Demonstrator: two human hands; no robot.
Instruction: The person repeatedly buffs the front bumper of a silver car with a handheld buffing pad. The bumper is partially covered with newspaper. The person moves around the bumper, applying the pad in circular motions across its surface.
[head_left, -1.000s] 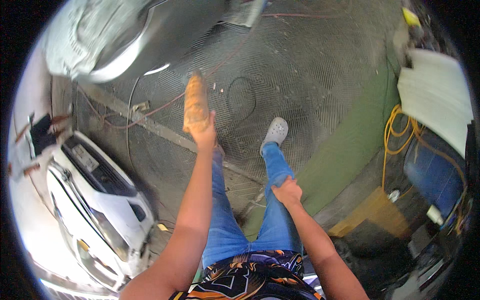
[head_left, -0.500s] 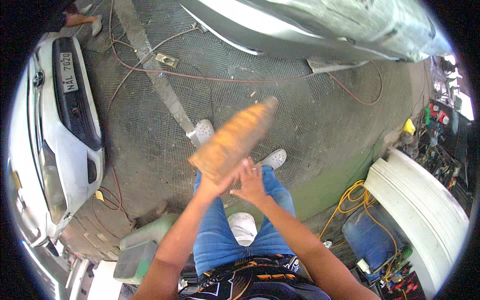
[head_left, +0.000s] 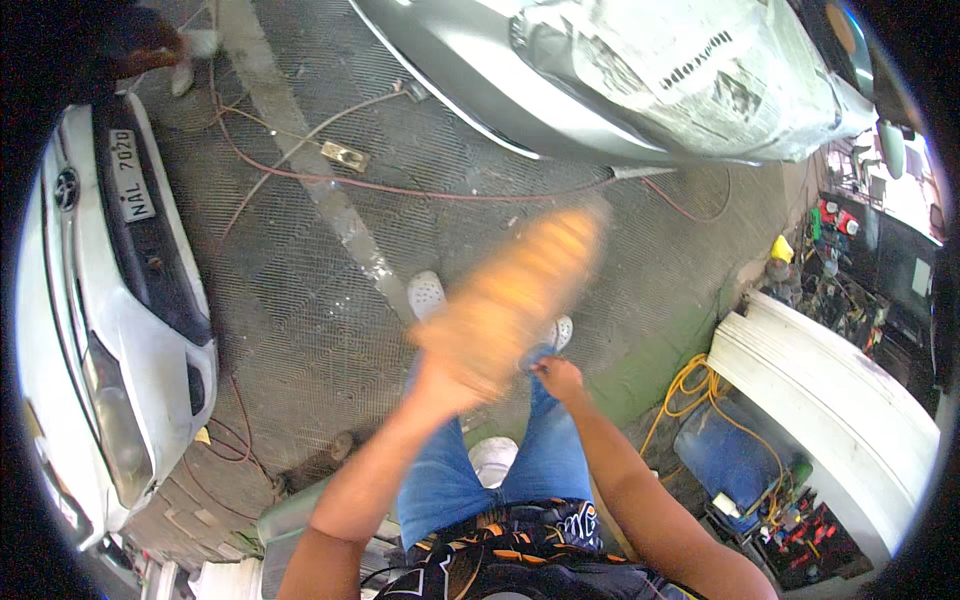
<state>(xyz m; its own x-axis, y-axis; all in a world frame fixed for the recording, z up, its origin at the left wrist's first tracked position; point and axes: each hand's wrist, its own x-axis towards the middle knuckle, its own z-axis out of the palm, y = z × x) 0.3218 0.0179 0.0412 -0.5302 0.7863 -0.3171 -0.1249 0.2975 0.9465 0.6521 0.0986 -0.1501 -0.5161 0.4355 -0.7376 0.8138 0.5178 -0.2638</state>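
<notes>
A long orange-brown piece (head_left: 515, 290) with a tapered far end and darker bands is held out in front of my legs. Motion smears it, so its kind and material cannot be told. My left hand (head_left: 450, 388) grips its near, wide end; the fingers are partly hidden by it. Just right of the piece, my right hand (head_left: 560, 378) has its fingers drawn together. A small bluish patch shows at those fingertips, and I cannot make out whether it is something held or my jeans.
A white car (head_left: 150, 330) stands at left, a silver car partly covered in newspaper (head_left: 690, 70) ahead. A red hose (head_left: 400, 190) crosses the grooved floor beside a metal block (head_left: 345, 155). At right are a white curved panel (head_left: 820, 390), yellow cord (head_left: 690, 390) and blue container (head_left: 735, 455).
My left hand has swung the orange-brown piece to the right. My right hand has come away from beside the left hand, moved right, and its spread fingers have closed. The view has shifted slightly.
</notes>
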